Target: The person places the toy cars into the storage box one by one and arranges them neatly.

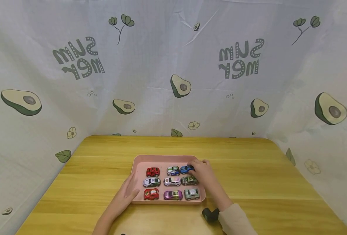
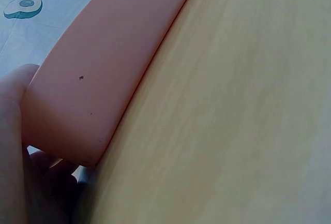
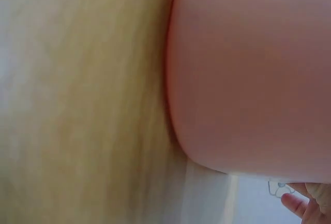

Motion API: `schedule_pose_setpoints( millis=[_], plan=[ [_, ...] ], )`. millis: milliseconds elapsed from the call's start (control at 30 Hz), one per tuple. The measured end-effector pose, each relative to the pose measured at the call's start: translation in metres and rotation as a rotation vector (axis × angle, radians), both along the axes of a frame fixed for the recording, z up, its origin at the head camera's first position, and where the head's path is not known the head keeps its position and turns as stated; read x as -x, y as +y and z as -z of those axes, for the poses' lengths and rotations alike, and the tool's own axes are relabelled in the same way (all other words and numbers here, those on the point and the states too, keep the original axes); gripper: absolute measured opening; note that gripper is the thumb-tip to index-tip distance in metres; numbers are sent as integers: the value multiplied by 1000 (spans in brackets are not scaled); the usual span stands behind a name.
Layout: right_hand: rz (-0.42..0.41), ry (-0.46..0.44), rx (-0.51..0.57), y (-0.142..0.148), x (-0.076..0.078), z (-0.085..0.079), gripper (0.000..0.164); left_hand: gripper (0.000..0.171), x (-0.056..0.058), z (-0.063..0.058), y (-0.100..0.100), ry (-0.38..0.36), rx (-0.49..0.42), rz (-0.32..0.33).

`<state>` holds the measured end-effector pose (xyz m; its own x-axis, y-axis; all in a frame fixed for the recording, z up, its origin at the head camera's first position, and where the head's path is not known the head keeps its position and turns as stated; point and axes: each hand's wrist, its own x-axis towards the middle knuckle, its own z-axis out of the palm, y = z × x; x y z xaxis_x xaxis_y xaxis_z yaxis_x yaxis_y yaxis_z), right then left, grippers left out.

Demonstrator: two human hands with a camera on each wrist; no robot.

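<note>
A pink tray (image 1: 167,202) holds several toy cars in three columns. My left hand (image 1: 123,195) grips its near left corner, the thumb over the near wall and the fingers along the left side; in the left wrist view that hand (image 2: 13,131) wraps the corner. My right hand (image 1: 203,172) reaches over the right wall, fingers and thumb at the blue toy car (image 1: 186,169) in the far right position, partly covering it. Beside this car is a green-and-white car (image 1: 173,171); nearer me is a camouflage car (image 1: 189,180). The right wrist view shows only some fingertips (image 3: 295,204) past the tray wall.
Other cars in the tray include a red one (image 1: 153,172), a purple one (image 1: 173,195) and a grey one (image 1: 192,194). A black object (image 1: 210,215) lies by the right forearm. The wooden table (image 1: 249,169) meets an avocado-print cloth (image 1: 150,71) behind.
</note>
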<state>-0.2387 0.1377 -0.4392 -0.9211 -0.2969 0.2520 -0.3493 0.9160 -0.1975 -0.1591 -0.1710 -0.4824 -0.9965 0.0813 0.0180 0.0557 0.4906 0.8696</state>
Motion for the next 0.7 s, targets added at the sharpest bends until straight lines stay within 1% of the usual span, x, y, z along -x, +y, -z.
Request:
schedule_pose_setpoints(
  millis=[267, 433, 567, 700],
  plan=[
    [-10, 6, -36, -1, 2, 0, 24, 70, -1, -2, 0, -5, -7, -4],
    [-8, -9, -30, 0, 4, 2, 29, 71, -1, -1, 0, -4, -7, -3],
    [-15, -11, 6, 2, 4, 3, 33, 70, -2, -1, 0, 4, -7, -3],
    [-25, 13, 92, 4, 2, 4, 32, 70, -1, 1, -1, 23, 5, -1]
  ],
)
